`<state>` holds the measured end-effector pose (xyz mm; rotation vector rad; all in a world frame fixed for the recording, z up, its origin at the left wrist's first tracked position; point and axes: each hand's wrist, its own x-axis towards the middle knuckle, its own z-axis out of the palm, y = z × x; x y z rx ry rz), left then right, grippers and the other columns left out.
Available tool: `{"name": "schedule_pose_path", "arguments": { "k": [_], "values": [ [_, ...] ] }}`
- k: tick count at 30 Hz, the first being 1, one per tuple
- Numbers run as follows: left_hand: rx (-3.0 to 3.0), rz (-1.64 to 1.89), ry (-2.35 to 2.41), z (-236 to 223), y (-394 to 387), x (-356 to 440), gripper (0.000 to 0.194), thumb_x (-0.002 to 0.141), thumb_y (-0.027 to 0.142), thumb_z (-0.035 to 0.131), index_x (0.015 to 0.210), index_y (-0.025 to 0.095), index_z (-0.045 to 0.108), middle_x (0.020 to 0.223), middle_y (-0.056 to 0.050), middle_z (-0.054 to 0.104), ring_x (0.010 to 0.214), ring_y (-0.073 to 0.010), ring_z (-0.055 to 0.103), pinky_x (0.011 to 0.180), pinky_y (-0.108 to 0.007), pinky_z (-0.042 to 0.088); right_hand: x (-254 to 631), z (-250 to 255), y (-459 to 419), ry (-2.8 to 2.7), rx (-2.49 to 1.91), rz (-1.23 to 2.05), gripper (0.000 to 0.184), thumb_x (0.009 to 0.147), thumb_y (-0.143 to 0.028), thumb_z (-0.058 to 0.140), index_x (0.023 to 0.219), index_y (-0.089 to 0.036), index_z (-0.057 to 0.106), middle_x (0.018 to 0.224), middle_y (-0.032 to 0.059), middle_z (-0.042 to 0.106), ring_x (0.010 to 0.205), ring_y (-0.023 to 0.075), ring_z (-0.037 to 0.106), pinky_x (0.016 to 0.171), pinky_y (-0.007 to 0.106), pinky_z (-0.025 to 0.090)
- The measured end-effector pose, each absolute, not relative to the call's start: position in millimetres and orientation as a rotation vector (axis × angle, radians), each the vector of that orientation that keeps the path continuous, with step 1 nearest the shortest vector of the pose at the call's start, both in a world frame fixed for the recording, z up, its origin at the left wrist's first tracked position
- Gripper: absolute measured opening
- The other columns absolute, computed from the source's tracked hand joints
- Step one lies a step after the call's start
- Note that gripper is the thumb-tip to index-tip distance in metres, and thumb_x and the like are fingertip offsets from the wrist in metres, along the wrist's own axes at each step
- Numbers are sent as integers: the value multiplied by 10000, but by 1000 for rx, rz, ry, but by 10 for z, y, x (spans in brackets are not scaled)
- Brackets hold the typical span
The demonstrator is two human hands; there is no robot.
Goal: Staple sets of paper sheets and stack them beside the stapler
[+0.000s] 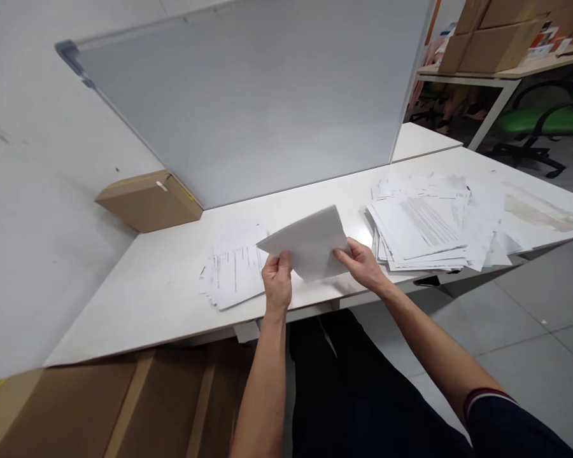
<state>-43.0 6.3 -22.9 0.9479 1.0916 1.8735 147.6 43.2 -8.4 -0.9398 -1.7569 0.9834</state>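
Between my two hands I hold white paper [310, 245], tilted above the front of the desk; how many sheets it is I cannot tell. My left hand [277, 280] pinches its lower left edge, thumb on top. At the right edge, my right hand [360, 262] grips it the same way. A small stack of printed sheets [236, 270] lies on the desk just left of my left hand. Right of my right hand sits a larger, untidy pile of printed papers [420, 229], its sheets fanned out.
A large whiteboard [267, 95] stands along the back of the white desk [138, 286]. One cardboard box [153, 200] rests at the back left corner, and more boxes [76, 407] are below the desk. Far right are a green chair [544, 121] and another table with boxes [499, 48].
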Motion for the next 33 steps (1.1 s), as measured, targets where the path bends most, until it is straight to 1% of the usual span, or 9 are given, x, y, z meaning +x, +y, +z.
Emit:
{"name": "schedule_pose_path", "arguments": {
  "k": [3,7,9,11,15,18,24,28,33],
  "values": [
    [908,1873,1068,-281,107,-474,323,703,414,712,908,209,571,880,-15,613,830,-134,595,780,-305,481,1592,368,394,-2109,-1049,609,180,898,-305,419,893,-180,549,749,16,595,651,139,526,583,238,358],
    [1065,1840,1310,-506,128,-593,664,670,398,747,1235,272,421,1174,-90,532,1012,-173,571,900,-348,445,1618,895,323,-2536,-1234,115,165,910,-221,377,872,-162,527,695,46,587,583,143,484,513,253,245],
    [1193,1785,1422,-610,115,-620,694,708,411,713,1296,276,371,1292,-119,465,1158,-206,501,988,-381,390,1566,977,321,-2674,-1247,-11,165,916,-205,370,874,-150,519,674,58,587,558,140,476,499,263,204],
    [1304,1713,1445,-676,94,-615,635,756,423,661,1299,265,373,1324,-122,457,1232,-221,448,1032,-399,348,1499,939,347,-2776,-1243,-46,161,921,-200,369,884,-143,514,681,68,594,563,141,485,498,268,188],
    [1371,1544,1410,-705,68,-574,453,828,436,553,1212,217,450,1214,-119,555,1138,-217,529,954,-372,421,1412,760,417,-2872,-1309,16,158,925,-215,370,892,-147,508,731,74,611,600,154,514,504,264,198],
    [1410,1434,1485,-688,59,-563,388,857,424,498,1175,202,481,1138,-104,597,1064,-209,567,886,-344,446,1403,717,434,-2868,-1371,40,154,926,-217,366,922,-148,503,751,78,620,619,163,531,523,262,222],
    [1404,1416,1570,-686,42,-579,274,840,422,526,954,186,606,799,-21,622,762,-158,572,722,-272,423,1418,725,460,-2859,-1370,15,155,920,-217,376,922,-154,518,682,74,611,589,176,542,526,264,229],
    [1307,1536,1483,-674,42,-581,282,803,450,571,865,183,637,771,-14,624,746,-153,558,722,-253,409,1423,697,488,-2858,-1342,-18,165,913,-207,383,905,-153,539,670,92,613,592,200,557,519,273,230],
    [1384,1463,1490,-670,45,-587,251,812,424,563,843,186,636,731,-4,611,727,-147,545,700,-252,408,1439,692,489,-2883,-1348,30,156,883,-169,406,912,-150,558,670,94,614,594,200,555,525,276,249]
  ]
}}
